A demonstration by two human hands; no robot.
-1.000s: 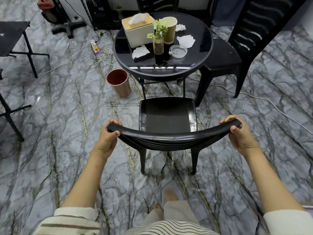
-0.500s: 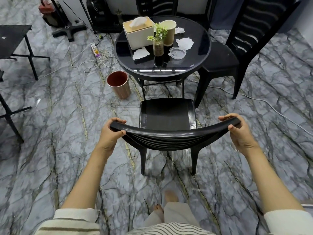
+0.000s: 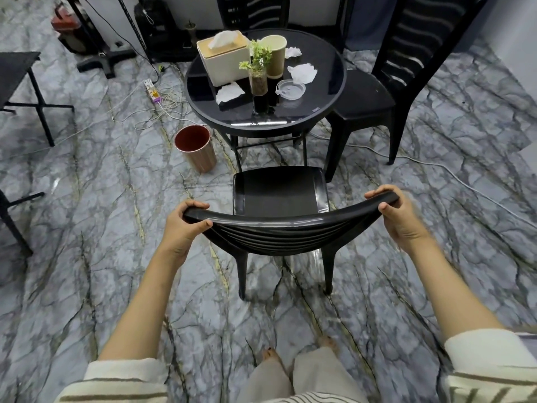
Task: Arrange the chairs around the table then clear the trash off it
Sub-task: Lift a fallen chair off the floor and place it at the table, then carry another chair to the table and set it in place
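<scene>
A black plastic chair (image 3: 279,196) stands in front of me, its seat facing the round black table (image 3: 328,91). My left hand (image 3: 183,228) grips the left end of its curved backrest and my right hand (image 3: 401,219) grips the right end. On the table lie crumpled white tissues (image 3: 302,72), another tissue (image 3: 229,93), a small one (image 3: 292,51), a clear plastic lid (image 3: 290,89) and a paper cup (image 3: 274,55). A second black chair (image 3: 366,97) stands at the table's right, and a third chair (image 3: 252,10) stands behind it.
A copper waste bin (image 3: 196,148) stands on the marble floor left of the table legs. A tissue box (image 3: 223,58) and a small potted plant (image 3: 258,74) share the tabletop. Cables and a power strip (image 3: 152,91) lie at the left, a cable (image 3: 465,181) runs at the right.
The chair stays in both hands and has edged slightly nearer the table. My view has shifted a little, with the table now lower in the frame.
</scene>
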